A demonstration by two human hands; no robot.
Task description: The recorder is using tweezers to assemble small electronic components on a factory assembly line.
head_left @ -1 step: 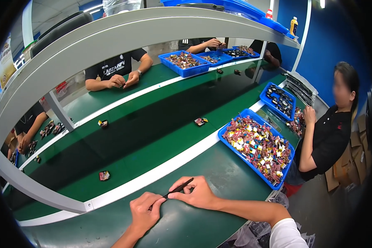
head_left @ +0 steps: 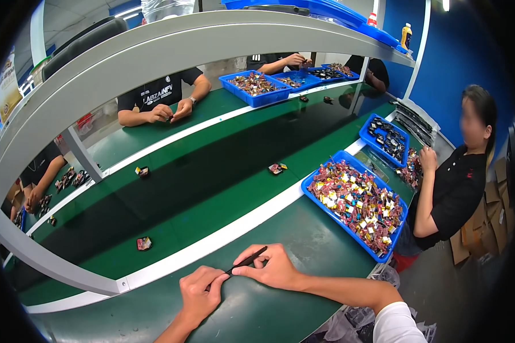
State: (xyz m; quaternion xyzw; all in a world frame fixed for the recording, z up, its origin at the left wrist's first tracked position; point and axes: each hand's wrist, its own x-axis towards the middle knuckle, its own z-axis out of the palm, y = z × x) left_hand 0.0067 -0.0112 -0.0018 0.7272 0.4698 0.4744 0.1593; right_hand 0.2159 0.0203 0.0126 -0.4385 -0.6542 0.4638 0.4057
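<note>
Over the green bench at the near middle, my right hand point(head_left: 270, 266) is closed around a slim black tool point(head_left: 249, 258), long and tapering like a pen or tweezers. The tool's narrow end runs down to the left, to the fingertips of my left hand point(head_left: 200, 290). Thumb and forefinger of that hand are pinched together at the tool's tip. Whatever small thing lies between them is hidden by the fingers. Both hands stay close together, just on my side of the white rail point(head_left: 212, 228).
A blue tray point(head_left: 306, 188) heaped with small multicoloured parts stands to the right, with another blue tray point(head_left: 407, 150) of black parts behind it. Small parts point(head_left: 144, 243) lie spaced along the green belt point(head_left: 206, 177). A co-worker point(head_left: 458, 183) is at the right; others sit opposite. A grey frame point(head_left: 212, 31) arches overhead.
</note>
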